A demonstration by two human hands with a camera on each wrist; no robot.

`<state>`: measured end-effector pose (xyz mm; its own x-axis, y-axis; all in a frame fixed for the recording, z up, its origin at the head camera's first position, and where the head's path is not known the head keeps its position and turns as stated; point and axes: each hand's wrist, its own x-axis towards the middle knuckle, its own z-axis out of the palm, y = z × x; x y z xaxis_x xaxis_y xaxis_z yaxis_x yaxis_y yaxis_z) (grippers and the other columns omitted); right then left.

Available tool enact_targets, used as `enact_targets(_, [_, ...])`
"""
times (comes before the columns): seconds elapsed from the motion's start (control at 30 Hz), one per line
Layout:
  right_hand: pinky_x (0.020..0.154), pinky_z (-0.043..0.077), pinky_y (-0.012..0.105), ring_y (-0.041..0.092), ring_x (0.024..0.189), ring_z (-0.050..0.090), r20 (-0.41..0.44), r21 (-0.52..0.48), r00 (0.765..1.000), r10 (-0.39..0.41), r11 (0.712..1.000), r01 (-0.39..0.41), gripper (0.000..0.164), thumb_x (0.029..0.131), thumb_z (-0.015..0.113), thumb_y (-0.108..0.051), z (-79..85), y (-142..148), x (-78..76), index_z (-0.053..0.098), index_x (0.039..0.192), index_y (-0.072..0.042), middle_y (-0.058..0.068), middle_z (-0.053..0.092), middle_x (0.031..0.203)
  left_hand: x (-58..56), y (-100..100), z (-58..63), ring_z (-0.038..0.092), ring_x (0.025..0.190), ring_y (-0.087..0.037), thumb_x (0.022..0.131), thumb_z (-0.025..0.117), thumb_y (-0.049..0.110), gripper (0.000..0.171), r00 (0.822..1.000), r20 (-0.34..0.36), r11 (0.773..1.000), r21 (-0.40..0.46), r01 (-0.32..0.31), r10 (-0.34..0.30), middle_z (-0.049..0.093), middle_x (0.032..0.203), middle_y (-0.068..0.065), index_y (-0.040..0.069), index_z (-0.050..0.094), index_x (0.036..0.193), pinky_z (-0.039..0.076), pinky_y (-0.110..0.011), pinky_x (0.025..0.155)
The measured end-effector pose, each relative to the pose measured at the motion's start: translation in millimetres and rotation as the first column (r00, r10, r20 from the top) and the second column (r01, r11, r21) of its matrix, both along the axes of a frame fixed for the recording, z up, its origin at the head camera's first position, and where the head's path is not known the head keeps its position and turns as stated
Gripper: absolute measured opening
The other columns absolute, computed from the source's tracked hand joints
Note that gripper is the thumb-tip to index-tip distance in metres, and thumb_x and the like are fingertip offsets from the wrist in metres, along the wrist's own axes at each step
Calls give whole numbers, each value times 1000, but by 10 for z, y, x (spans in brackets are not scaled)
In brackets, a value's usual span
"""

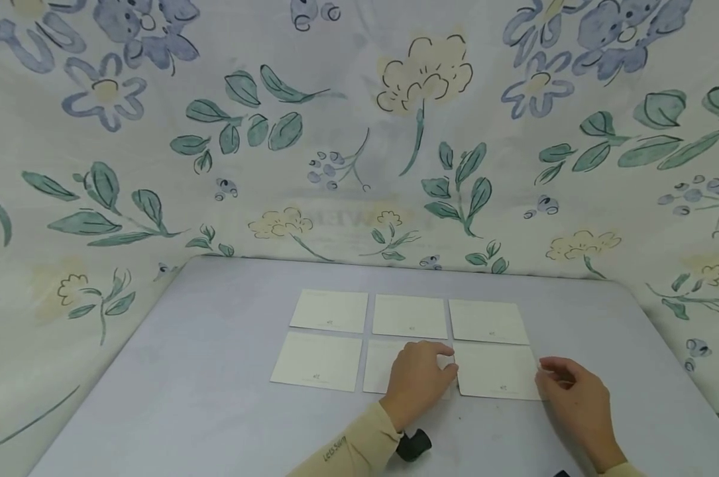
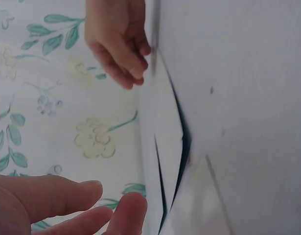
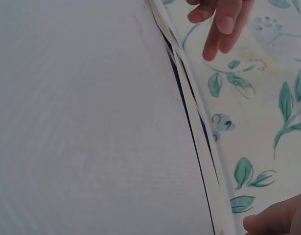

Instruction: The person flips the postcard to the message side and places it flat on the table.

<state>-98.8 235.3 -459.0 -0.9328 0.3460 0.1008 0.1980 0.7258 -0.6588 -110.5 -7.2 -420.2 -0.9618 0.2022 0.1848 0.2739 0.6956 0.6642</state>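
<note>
Cream cards lie in two rows of three. At the left edge of the front right card (image 1: 496,371), my left hand (image 1: 415,381) has its thumb and fingertips spread apart, partly covering the front middle card (image 1: 376,371). My right hand (image 1: 580,397) is at that card's right edge, its fingers loosely bent and hiding the near corner. Low across the left wrist view, the cards' edges (image 2: 175,105) show dark shadow beneath them. From the right wrist, the left hand (image 3: 223,24) shows separated fingers above the cards, and the right thumb (image 3: 267,220) is close beside the card edge.
The pale table (image 1: 174,371) meets a hanging floral cloth (image 1: 359,132) at the back and sides. Behind the front cards lie the back left card (image 1: 329,311), back middle card (image 1: 409,317) and back right card (image 1: 487,321). A black object (image 1: 415,445) is beside the left cuff.
</note>
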Motion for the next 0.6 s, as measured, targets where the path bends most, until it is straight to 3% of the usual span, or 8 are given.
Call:
enact_targets(0.1, [65,47,31,24,82,61,-5,8,1000,-13,1000,13,25,81,63,-14,7,-6,-10,66,104,-5,13,66,93,-23,-105,25,22,35,0,82,66,18,22,1000,10,999,33,-11,10,39,41,11,10,72,101,18,-15,33])
enact_targets(0.3, [62,44,20,23,86,61,-73,35,997,30,999,-27,22,84,63,-15,78,12,-28,66,104,-6,11,67,94,-75,-375,82,45,44,2,83,65,20,23,1000,2,996,91,-26,26,59,55,7,9,71,102,32,-19,35])
enact_targets(0.6, [61,43,14,17,76,60,-213,70,966,148,988,-136,21,85,64,-17,229,13,-98,67,103,-5,12,67,93,-134,-736,174,55,58,-3,83,65,25,25,994,11,993,55,-109,108,64,65,6,12,70,104,40,-22,43])
